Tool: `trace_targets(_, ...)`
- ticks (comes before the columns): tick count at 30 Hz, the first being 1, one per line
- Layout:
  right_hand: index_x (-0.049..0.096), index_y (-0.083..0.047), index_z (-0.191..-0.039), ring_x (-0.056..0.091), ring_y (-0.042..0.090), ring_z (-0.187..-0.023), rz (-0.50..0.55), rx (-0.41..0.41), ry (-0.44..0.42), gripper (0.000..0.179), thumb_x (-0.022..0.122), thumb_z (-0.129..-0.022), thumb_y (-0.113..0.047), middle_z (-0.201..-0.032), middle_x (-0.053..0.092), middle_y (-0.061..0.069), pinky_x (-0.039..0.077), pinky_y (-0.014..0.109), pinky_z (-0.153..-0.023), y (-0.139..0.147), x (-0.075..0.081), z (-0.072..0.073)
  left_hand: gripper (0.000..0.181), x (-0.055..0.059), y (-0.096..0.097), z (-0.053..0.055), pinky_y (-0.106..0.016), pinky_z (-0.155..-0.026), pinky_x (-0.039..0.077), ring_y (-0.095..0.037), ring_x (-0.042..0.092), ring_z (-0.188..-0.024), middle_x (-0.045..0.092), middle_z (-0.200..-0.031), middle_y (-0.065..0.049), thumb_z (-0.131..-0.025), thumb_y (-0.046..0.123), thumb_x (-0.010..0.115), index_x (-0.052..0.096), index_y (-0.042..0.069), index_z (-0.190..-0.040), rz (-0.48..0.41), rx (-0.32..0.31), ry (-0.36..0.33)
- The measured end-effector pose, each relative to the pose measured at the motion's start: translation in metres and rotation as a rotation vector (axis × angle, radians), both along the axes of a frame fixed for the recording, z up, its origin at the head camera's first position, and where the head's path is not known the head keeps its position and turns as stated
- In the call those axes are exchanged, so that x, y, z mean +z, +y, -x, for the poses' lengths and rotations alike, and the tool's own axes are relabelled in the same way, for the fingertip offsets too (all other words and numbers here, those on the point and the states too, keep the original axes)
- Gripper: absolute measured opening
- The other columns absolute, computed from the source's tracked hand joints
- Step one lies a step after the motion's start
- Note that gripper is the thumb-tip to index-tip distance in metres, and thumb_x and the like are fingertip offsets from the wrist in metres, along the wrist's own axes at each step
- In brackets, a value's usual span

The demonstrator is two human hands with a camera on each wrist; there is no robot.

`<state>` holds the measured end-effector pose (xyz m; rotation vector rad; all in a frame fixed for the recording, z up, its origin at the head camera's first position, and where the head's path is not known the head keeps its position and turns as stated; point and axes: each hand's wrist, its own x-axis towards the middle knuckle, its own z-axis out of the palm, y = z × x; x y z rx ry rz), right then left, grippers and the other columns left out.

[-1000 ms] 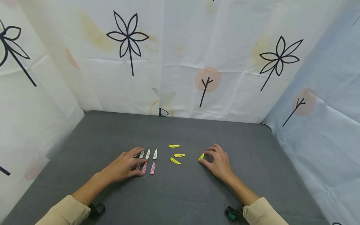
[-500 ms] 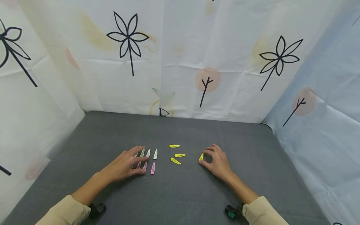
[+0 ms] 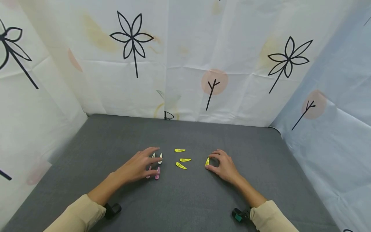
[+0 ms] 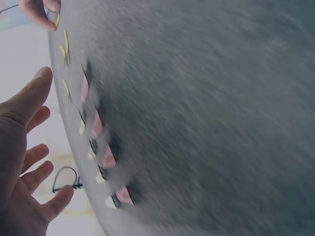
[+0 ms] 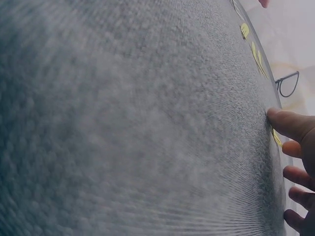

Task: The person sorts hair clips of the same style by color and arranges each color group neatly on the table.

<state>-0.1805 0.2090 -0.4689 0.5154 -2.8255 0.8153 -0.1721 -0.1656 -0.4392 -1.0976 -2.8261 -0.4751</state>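
Note:
My left hand hovers over two rows of snap hair clips with its fingers spread and nothing in its grasp. The back row is white hair clips; the front row is pink hair clips, and the hand partly hides both. Several of each show in the left wrist view, such as a pink clip beside a white clip. At the right, thumb and forefinger of my right hand pinch a yellow hair clip by its ends, low at the cloth.
Between the hands lie three more yellow clips, one at the back, a middle one and a slanted front one. Grey cloth covers the table. A patterned white curtain stands behind and along both sides.
My left hand has shifted right and slightly away from me across the white and pink clips. The right hand stays nearly in place with the yellow clip, which has turned slightly more upright.

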Motion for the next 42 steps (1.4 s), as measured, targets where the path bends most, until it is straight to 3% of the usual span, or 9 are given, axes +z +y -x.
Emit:
trace_targets(5,0.074,-0.008,-0.112,0.057,0.035,-0.118,0.010,0.008,0.014,0.039,0.085,-0.080,-0.027,-0.120,0.063,0.012,0.040,0.060,-0.097,0.001,-0.001,0.001,0.049,-0.001,0.019,0.006,-0.058,-0.097,0.043,-0.032,0.045,-0.135,0.049,-0.145,-0.018,-0.085,0.041,0.078,0.071,0.013,-0.125,-0.030,-0.038,0.001)
trace_targets(10,0.074,-0.008,-0.113,0.059,0.034,-0.115,0.014,0.018,0.020,0.039,0.084,-0.081,-0.028,-0.120,0.063,0.011,0.042,0.058,-0.096,0.002,-0.001,0.001,0.049,-0.004,0.036,0.013,-0.059,-0.094,0.044,-0.032,0.045,-0.135,0.049,-0.144,-0.019,-0.086,0.041,0.077,0.071,0.011,-0.123,-0.023,-0.068,-0.010)
trace_targets(18,0.073,-0.009,-0.114,0.058,0.035,-0.116,0.013,0.029,0.026,0.041,0.085,-0.079,-0.027,-0.121,0.063,0.011,0.040,0.060,-0.096,0.002,0.000,0.001,0.050,-0.008,0.053,0.020,-0.058,-0.097,0.042,-0.034,0.042,-0.138,0.047,-0.146,-0.020,-0.088,0.042,0.075,0.069,0.012,-0.127,0.019,-0.063,-0.047)
trace_targets(28,0.073,-0.009,-0.114,0.058,0.035,-0.116,0.007,0.034,0.040,0.041,0.085,-0.079,-0.027,-0.120,0.063,0.011,0.040,0.061,-0.095,0.004,-0.003,0.001,0.050,-0.007,0.062,0.017,-0.064,-0.098,0.040,-0.037,0.041,-0.137,0.046,-0.147,-0.022,-0.089,0.041,0.074,0.067,0.013,-0.130,0.067,-0.057,-0.103)
trace_targets(42,0.073,-0.010,-0.115,0.058,0.034,-0.117,0.012,0.026,0.003,0.041,0.084,-0.080,-0.029,-0.121,0.063,0.010,0.038,0.061,-0.096,0.004,-0.003,0.001,0.042,-0.011,0.064,0.011,-0.065,-0.096,0.041,-0.036,0.044,-0.135,0.049,-0.143,-0.021,-0.088,0.038,0.075,0.072,0.013,-0.121,0.030,-0.088,-0.096)
